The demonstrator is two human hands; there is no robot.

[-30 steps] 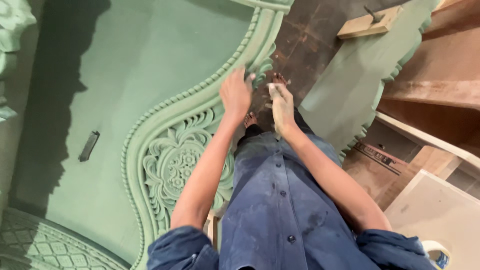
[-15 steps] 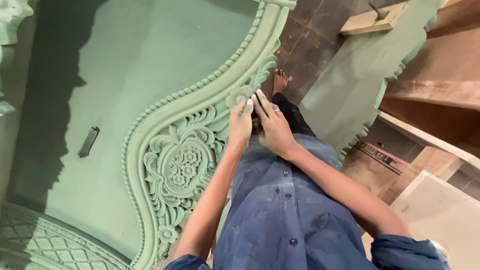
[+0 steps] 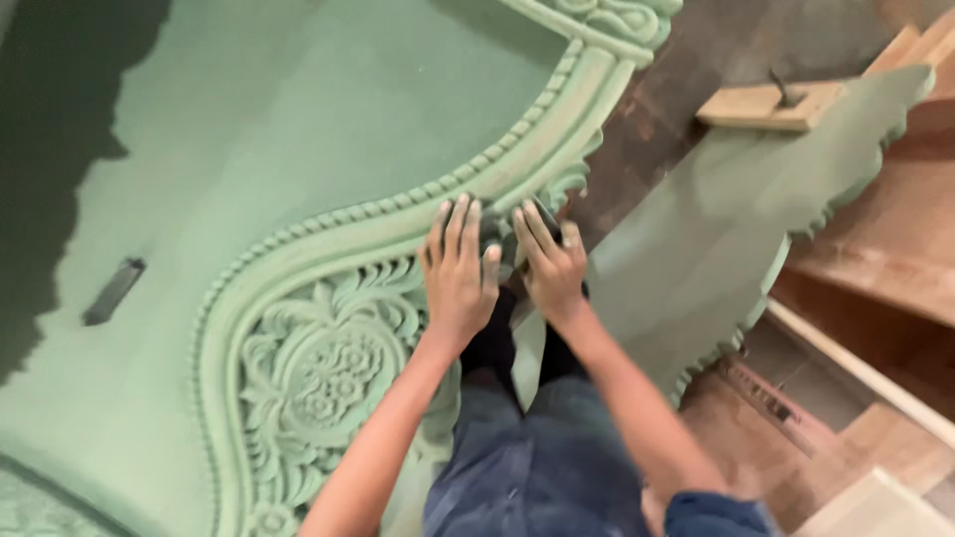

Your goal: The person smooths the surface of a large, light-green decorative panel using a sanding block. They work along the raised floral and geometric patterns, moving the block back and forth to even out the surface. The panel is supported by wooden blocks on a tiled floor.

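Pressing flat, left hand (image 3: 458,273) spreads open on the green carved panel (image 3: 298,199), right hand (image 3: 550,264) beside it curled on the scalloped edge, grip unclear; panel fully green, carving below the hands looks finished

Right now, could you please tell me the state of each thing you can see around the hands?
Left hand: flat, fingers spread on the carved border.
Right hand: pressed on the panel's edge; whether it holds anything is unclear.
Carved green panel: painted, lying flat.
Second green panel: painted, scalloped edge, lying apart.
Wooden block: unpainted, resting on the second panel's end.
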